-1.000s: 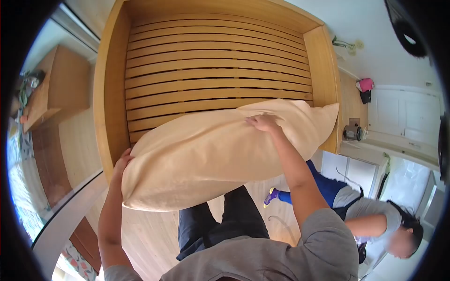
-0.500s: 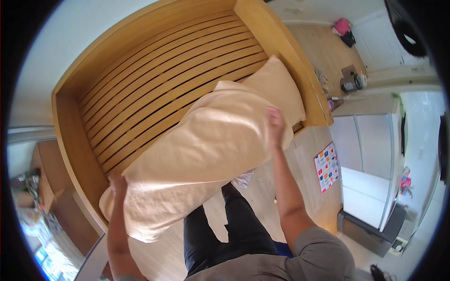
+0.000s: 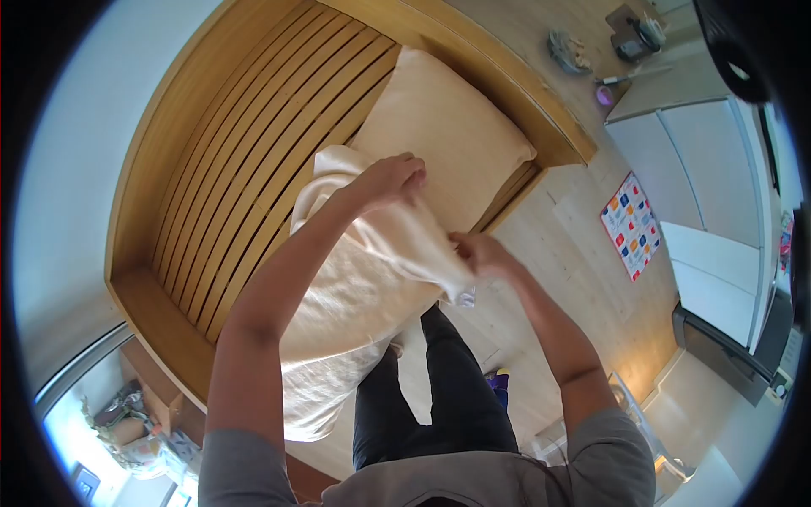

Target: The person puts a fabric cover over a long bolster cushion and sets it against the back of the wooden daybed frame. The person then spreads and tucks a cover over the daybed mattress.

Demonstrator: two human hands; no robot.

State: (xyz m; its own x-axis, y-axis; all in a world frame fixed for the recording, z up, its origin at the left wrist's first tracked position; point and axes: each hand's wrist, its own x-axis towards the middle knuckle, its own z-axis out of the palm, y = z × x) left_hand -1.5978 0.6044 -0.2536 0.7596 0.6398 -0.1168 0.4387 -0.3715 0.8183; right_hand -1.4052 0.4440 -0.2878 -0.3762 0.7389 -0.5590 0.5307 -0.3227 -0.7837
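Observation:
A beige cloth cover (image 3: 338, 291) lies bunched across the front of the wooden slatted bed (image 3: 245, 144) and hangs over its near edge. Behind it, a beige pillow (image 3: 448, 127) rests at the right end of the bed. My left hand (image 3: 393, 179) is over the upper part of the cover, with its fingers curled on a fold. At the cover's right corner, my right hand (image 3: 480, 253) pinches the fabric. Between both hands the cloth is stretched and creased.
A patterned mat (image 3: 631, 226) lies on the floor at the right, beside a white cabinet (image 3: 718, 177). A bagged item (image 3: 568, 52) and a purple object (image 3: 605, 95) are beyond the bed's end. Cluttered items (image 3: 139, 427) stand at the lower left.
My left hand has moved from the cover's lower left end to its upper right part. My right hand has shifted down to the corner. The cover is more bunched, exposing more of the pillow.

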